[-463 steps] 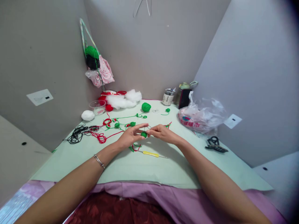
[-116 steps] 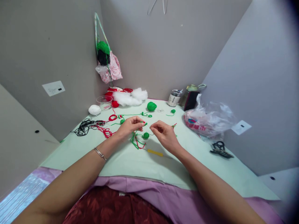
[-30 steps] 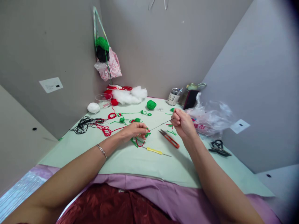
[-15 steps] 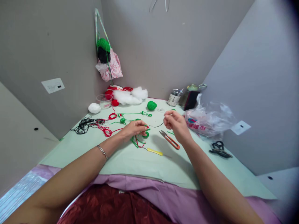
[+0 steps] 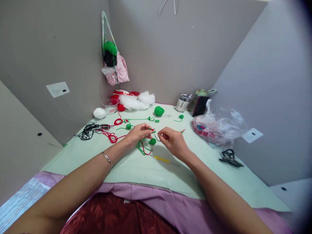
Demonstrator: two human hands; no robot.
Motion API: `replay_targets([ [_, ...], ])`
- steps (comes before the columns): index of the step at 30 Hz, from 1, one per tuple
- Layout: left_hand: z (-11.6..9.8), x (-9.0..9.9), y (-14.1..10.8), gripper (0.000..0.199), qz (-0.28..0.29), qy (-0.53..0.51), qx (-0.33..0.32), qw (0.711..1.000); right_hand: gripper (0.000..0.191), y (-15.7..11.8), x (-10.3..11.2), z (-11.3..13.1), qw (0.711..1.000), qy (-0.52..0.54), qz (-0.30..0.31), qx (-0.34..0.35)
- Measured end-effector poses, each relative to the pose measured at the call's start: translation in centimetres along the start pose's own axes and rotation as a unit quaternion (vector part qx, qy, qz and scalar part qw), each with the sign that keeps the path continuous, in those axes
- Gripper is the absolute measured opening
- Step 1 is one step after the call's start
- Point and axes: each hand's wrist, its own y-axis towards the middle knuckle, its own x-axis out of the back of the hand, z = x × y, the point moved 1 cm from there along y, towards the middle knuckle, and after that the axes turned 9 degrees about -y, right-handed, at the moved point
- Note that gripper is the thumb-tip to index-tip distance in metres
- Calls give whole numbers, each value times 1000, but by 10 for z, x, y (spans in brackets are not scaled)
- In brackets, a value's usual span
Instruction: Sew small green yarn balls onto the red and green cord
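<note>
My left hand (image 5: 139, 136) is closed, pinching a tiny red and green crocheted piece (image 5: 152, 130) between thumb and fingertips. A black strand of yarn (image 5: 156, 137) loops from that piece to my right hand (image 5: 173, 140). My right fingers are pinched on the strand, close to the left fingertips; whether they also hold a needle, I cannot make out. Just below lies a small green crocheted ball (image 5: 152, 141) with green and red tails. In front of it rests a crochet hook with a yellow handle (image 5: 162, 159). The orange-handled scissors are hidden behind my right hand.
Tangled black yarn (image 5: 89, 131) and red yarn (image 5: 112, 137) lie on the left. White stuffing (image 5: 136, 101), a clear plastic tub (image 5: 110, 106) and a green yarn ball (image 5: 159, 111) are at the back. A plastic bag (image 5: 214, 128) and a black hair claw (image 5: 230, 158) are on the right.
My right hand has moved left and slightly down, close to my left hand. The black strand, stretched out before, now hangs in a slack loop, and the scissors have become covered.
</note>
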Motion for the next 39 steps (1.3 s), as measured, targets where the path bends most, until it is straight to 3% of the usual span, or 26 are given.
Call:
replay_targets([
  [7, 5, 4, 2, 33, -6, 40, -3, 999, 11, 0, -1, 0, 1000, -4, 26, -11],
  [11, 8, 5, 2, 26, 1, 108, -44, 993, 12, 0, -2, 1, 998, -14, 58, -30],
  [18, 11, -6, -8, 9, -19, 298, -168, 940, 13, 1, -2, 7, 985, 17, 116, -125],
  [22, 14, -8, -12, 5, -3, 337, -226, 914, 12, 2, -7, 7, 978, 92, 92, -163],
  [25, 13, -9, -14, 6, 0, 337, -262, 904, 14, 4, -10, 2, 958, 197, 79, -190],
  [28, 11, -9, -15, 8, -3, 292, -271, 917, 22, 7, -5, -5, 931, 291, 88, -202],
  [33, 6, -10, -17, 8, -2, 265, -298, 917, 22, 10, 9, -13, 937, 271, 18, -221],
  [39, 6, -12, -18, 7, 33, 298, -317, 900, 18, 9, 6, -5, 930, 325, 51, -162],
])
